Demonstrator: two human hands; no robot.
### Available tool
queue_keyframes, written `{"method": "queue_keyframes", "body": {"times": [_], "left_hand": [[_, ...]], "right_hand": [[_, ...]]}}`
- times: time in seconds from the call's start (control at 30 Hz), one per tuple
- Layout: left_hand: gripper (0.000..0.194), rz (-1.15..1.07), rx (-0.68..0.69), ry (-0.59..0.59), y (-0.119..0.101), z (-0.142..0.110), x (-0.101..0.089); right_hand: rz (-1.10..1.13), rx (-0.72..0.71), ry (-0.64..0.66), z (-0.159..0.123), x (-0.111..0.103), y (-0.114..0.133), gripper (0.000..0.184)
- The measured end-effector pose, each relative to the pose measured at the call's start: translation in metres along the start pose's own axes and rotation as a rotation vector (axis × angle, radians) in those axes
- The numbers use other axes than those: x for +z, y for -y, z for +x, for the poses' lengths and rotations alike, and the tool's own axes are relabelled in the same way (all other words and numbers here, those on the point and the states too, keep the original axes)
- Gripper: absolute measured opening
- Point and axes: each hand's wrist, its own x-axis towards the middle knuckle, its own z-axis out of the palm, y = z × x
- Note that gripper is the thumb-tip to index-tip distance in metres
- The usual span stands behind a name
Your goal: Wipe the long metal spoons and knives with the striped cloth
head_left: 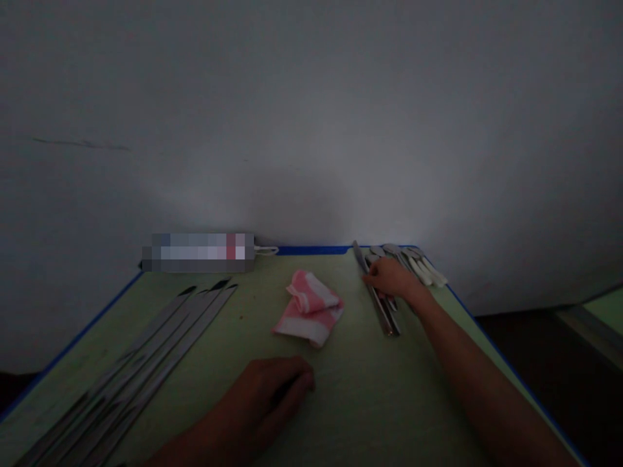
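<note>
My right hand (393, 280) is at the right back of the table, its thumb and fingers pinched on a metal table knife (381, 314) in a small pile of cutlery. The fingers partly cover the pile. My left hand (275, 392) rests near the table's front middle, fingers loosely curled, with nothing visible in it. Between the hands, a bit farther back, lies a crumpled pink and white cloth (314, 306). Beyond the right hand are several spoons (392, 248) and some white-handled cutlery (419, 270).
Several long, flat metal pieces (160, 350) lie side by side along the left of the green table top (233, 337). A blurred-out box-like object (199, 253) with a white loop (266, 250) stands at the back left, against the grey wall (302, 130). Blue edging borders the table.
</note>
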Motion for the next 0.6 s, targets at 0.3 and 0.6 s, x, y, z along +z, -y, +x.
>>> {"method": "queue_keyframes", "body": {"times": [0.3, 0.6], "left_hand": [[0.031, -0.01, -0.007, 0.021, -0.005, 0.002, -0.003], [0.031, -0.023, -0.022, -0.001, -0.001, 0.001, 0.001]], "right_hand": [[-0.069, -0.03, -0.167, 0.008, 0.006, -0.011, 0.017], [-0.125, -0.139, -0.273, 0.0, 0.004, 0.004, 0.026]]}}
